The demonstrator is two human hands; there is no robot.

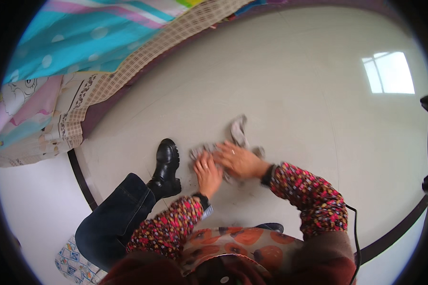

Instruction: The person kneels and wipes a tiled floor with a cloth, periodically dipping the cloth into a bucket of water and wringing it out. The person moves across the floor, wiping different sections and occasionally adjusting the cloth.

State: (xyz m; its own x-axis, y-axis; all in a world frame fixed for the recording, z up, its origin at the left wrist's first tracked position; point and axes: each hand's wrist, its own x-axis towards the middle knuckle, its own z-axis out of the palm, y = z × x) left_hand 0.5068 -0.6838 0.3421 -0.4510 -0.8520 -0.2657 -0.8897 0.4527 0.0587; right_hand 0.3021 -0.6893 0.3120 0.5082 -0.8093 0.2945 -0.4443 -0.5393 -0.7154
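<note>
A crumpled greyish cloth (238, 131) lies on the glossy tiled floor (285, 89) in front of me. My left hand (207, 174) presses on its lower left part, fingers extended. Beside it, my right hand (239, 161) lies flat over the middle of the cloth, with a ring on one finger. The two hands nearly meet, and cloth sticks out above and to both sides of them. Dark specks mark the floor just below the hands. What lies under the palms is hidden.
A black boot (167, 167) stands left of the hands; part of another shoe (271, 227) shows below. Patterned bedding (92, 39) hangs at the upper left. A dark skirting board (81, 178) runs along the white wall. A black cord (356, 231) hangs by the right sleeve.
</note>
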